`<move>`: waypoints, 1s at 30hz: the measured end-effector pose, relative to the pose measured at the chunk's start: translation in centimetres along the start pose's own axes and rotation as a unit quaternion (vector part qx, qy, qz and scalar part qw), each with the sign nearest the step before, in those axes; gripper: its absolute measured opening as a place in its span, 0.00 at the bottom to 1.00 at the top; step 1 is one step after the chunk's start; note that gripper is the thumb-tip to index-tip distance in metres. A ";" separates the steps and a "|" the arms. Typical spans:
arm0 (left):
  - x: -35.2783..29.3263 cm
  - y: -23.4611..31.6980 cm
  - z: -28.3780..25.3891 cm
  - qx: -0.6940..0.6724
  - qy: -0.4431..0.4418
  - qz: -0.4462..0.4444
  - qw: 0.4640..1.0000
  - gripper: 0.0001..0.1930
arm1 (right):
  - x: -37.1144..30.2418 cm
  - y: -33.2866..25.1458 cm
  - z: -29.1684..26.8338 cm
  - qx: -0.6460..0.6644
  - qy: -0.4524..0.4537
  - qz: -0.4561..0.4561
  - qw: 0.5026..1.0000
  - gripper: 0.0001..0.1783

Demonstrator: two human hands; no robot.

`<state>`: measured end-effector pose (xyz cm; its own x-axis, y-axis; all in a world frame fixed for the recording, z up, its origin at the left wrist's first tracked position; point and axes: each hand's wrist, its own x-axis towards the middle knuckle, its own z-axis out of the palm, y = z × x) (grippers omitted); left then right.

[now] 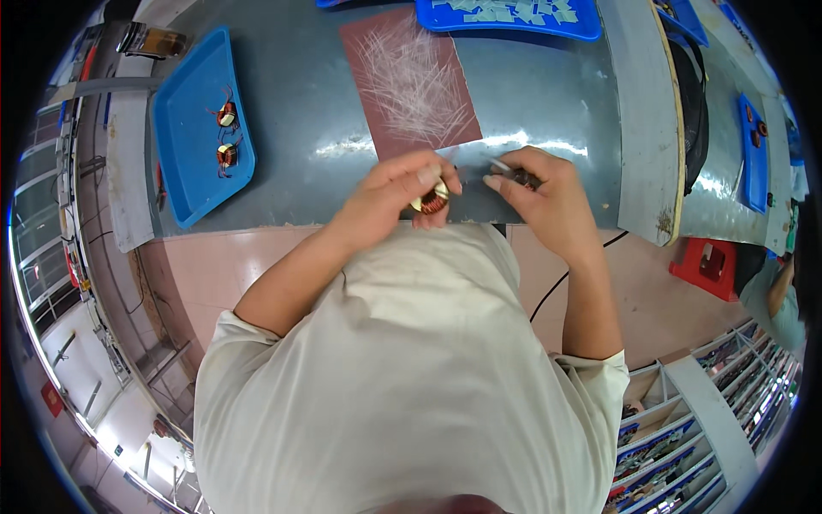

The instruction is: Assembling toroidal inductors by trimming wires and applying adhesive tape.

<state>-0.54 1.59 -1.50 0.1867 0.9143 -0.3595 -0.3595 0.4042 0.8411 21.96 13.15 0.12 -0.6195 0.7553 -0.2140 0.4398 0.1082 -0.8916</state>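
Just past the table's front edge, my left hand (402, 188) is closed around a small coil (434, 200) wound with copper-coloured wire, with pale yellow patches on it. To its right, my right hand (546, 193) grips a small dark-handled tool (526, 178) whose thin light end points up and left toward the coil. A short gap separates the two hands, so tool and coil are apart. The fingers hide most of the tool, and its exact kind cannot be made out. Slight blur softens my left fingertips.
A blue tray (184, 137) at left holds two similar coils (226, 156). Beyond my hands lies a reddish-brown sheet (368, 94) strewn with thin clear strips. Another blue tray (514, 30) with pale pieces stands at the back. A red stool (705, 267) is on the floor at right.
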 end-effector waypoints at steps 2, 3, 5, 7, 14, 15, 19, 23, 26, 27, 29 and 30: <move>0.0 1.1 0.3 -0.097 0.019 0.023 0.995 0.19 | 0.3 1.3 0.3 0.082 -0.012 0.035 0.996 0.10; 0.1 1.1 0.0 -0.096 0.019 0.023 0.995 0.19 | 0.3 1.9 0.5 0.162 -0.022 0.071 0.984 0.11; 0.5 1.1 -0.6 -0.232 -0.104 0.055 0.965 0.25 | 0.2 1.8 1.7 0.251 -0.043 0.079 0.964 0.13; 0.8 1.3 -0.2 -0.252 -0.116 0.048 0.960 0.28 | 0.0 1.9 3.2 0.356 -0.084 0.074 0.928 0.18; 1.1 0.3 -0.1 -0.296 -0.093 -0.029 0.950 0.29 | 0.6 0.7 5.2 0.404 -0.050 -0.004 0.913 0.11; 1.1 0.2 -0.1 -0.296 -0.092 -0.028 0.950 0.29 | 0.7 0.4 5.1 0.379 -0.047 0.013 0.924 0.09; 1.4 -0.1 1.0 -0.088 0.079 -0.026 0.993 0.26 | 0.4 0.1 5.1 0.418 -0.047 0.069 0.904 0.08; 0.6 -0.8 0.7 0.130 0.125 0.153 0.972 0.25 | 0.4 0.6 4.9 0.479 -0.049 0.114 0.869 0.09; 0.1 -1.5 0.5 0.277 0.092 0.232 0.928 0.26 | 0.5 0.3 4.6 0.490 -0.064 0.128 0.860 0.10; -0.2 -1.0 0.8 0.255 0.100 0.190 0.943 0.26 | 0.6 0.2 4.5 0.484 -0.065 0.130 0.863 0.10; 0.1 -1.4 0.2 0.208 0.100 0.170 0.958 0.23 | 0.9 -0.2 4.5 0.478 -0.068 0.131 0.866 0.10; 0.3 -1.6 0.0 0.160 0.096 0.150 0.971 0.21 | 0.8 -0.4 4.5 0.489 -0.066 0.134 0.860 0.11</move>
<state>0.11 1.20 -2.89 -0.0680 0.9901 -0.1225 -0.0632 0.1183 0.9910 18.37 10.77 -1.47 -0.6782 0.5812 -0.4498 -0.1380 -0.7019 -0.6988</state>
